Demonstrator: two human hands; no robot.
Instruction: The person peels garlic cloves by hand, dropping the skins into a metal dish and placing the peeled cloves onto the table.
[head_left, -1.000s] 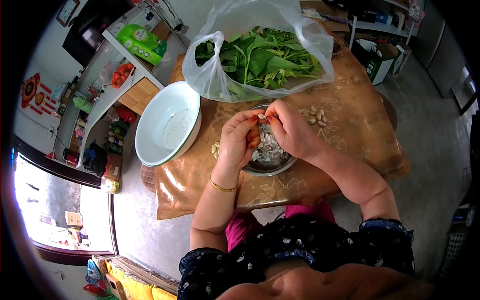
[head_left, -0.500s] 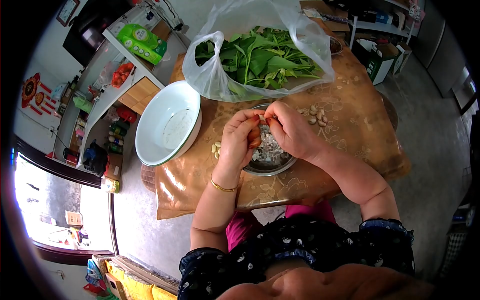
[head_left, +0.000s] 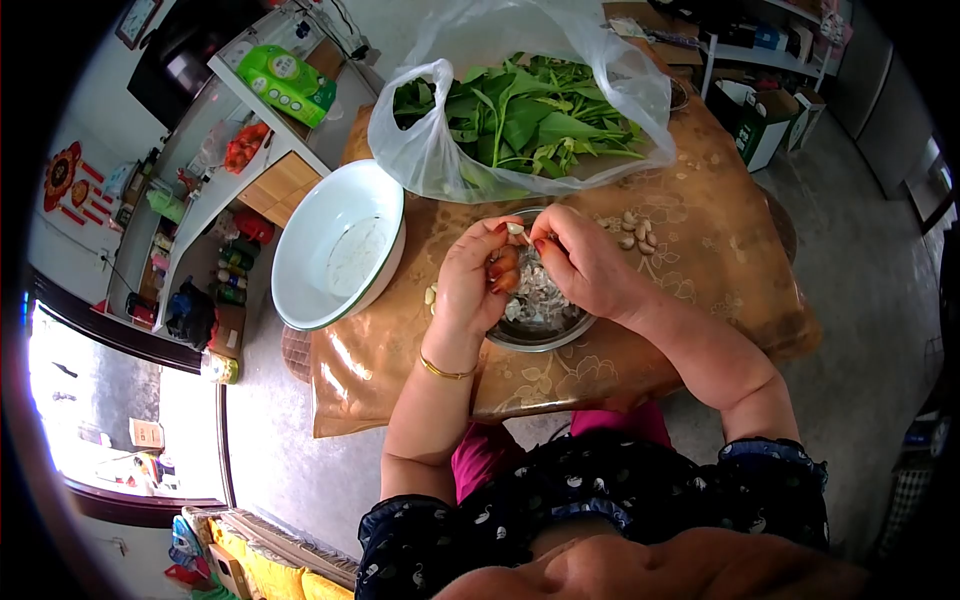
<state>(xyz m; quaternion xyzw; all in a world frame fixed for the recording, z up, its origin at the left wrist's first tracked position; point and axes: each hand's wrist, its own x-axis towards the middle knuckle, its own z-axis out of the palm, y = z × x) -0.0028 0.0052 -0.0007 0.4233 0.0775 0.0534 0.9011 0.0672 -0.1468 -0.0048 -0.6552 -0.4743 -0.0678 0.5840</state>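
One garlic clove (head_left: pixel 515 228) is clamped in the fingertips of your left hand (head_left: pixel 472 272), above the metal bowl (head_left: pixel 540 347) of papery skins (head_left: pixel 540 300). Your right hand (head_left: pixel 582 262) adjoins it, thumb near forefinger; its grip cannot be told. Unpeeled cloves (head_left: pixel 640 238) lie right of the bowl, peeled cloves (head_left: pixel 431 297) left.

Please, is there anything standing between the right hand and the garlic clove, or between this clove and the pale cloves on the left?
Nothing visible stands between the right hand and the garlic clove. Toward the pale cloves, the left hand, which holds the clove, is itself in the way.
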